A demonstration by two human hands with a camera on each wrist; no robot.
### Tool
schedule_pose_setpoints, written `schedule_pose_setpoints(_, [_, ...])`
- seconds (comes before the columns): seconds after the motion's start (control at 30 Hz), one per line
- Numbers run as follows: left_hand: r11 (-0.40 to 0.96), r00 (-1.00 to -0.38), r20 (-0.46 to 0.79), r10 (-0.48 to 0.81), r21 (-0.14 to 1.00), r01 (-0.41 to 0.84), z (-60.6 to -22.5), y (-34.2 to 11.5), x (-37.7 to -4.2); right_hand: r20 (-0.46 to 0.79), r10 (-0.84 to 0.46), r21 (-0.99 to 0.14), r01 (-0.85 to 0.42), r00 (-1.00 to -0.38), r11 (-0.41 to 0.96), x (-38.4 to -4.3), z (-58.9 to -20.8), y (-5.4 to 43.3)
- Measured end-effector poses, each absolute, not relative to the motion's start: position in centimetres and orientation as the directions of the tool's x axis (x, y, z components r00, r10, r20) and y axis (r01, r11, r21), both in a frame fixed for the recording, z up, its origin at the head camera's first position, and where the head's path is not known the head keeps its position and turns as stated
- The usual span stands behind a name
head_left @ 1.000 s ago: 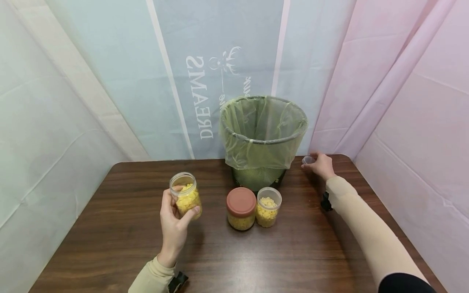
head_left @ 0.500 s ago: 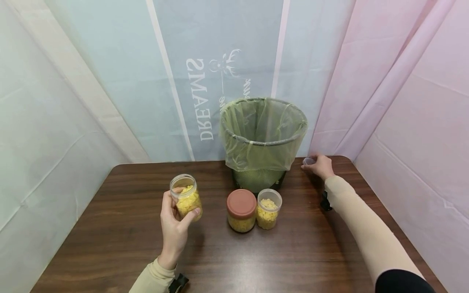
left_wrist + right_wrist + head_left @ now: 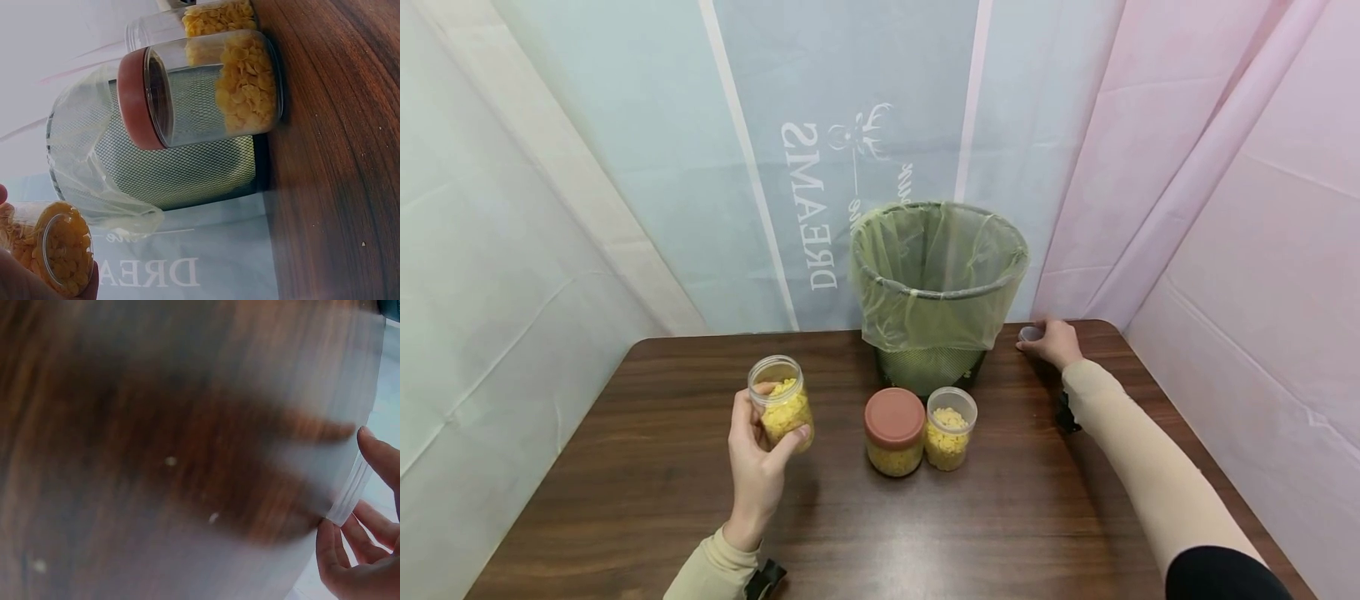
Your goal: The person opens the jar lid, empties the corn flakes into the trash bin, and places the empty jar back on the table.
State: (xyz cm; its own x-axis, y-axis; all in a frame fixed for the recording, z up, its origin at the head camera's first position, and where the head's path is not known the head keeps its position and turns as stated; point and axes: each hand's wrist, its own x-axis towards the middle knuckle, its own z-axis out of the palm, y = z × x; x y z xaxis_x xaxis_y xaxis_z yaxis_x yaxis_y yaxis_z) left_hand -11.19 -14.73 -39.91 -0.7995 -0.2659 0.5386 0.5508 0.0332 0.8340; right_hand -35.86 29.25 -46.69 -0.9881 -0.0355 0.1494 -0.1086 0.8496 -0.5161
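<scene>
My left hand [image 3: 762, 471] grips an uncapped clear jar [image 3: 786, 417] of yellow flakes above the left half of the table, its mouth tipped slightly. The left wrist view catches the same jar's flake-filled base [image 3: 65, 247]. At the far right corner, my right hand [image 3: 1054, 342] holds a small clear lid [image 3: 1030, 334] by its edges; the right wrist view shows the lid's ribbed rim [image 3: 351, 490] low at the tabletop, between thumb and fingers. Mid-table stands a jar with a reddish-brown cap [image 3: 895, 417], flakes inside. Right beside it is another uncapped clear jar [image 3: 949, 429], partly filled with flakes.
Behind the two standing jars is a mesh waste bin [image 3: 925, 367] lined with a thin green bag [image 3: 936, 321]. The dark wooden table [image 3: 647, 450] ends at a printed cloth backdrop [image 3: 685, 167]. A few crumbs [image 3: 170, 460] lie on the wood near my right hand.
Both hands keep their holds on the jar and the lid. The whole scene sits slightly lower in the head view than a second ago.
</scene>
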Motion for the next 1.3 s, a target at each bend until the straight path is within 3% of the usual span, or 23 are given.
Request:
schedule_pose_setpoints(0.6, [0.010,-0.797,0.546,-0.258,0.826,0.563,-39.8,-14.7,-11.3,0.120,-0.045,-0.466,-0.097,-0.992,0.879,-35.8,-46.2,29.3])
schedule_pose_setpoints(0.87, [0.022,-0.803,0.531,-0.269,0.837,0.546,-39.7,-14.6,-11.3,0.182,-0.054,-0.470,-0.135,-0.982,0.872,-36.0,-46.2,29.1])
schedule_pose_setpoints(1.1, [0.007,-0.803,0.527,-0.279,0.837,0.547,-39.5,-14.5,-11.3,0.239,0.016,-0.490,-0.106,-0.971,0.865,-35.0,-45.7,29.0])
schedule_pose_setpoints(1.3, [-0.010,-0.792,0.543,-0.279,0.823,0.568,-39.0,-14.3,-11.4,0.187,0.099,-0.538,-0.017,-0.977,0.843,-33.6,-44.7,29.0])
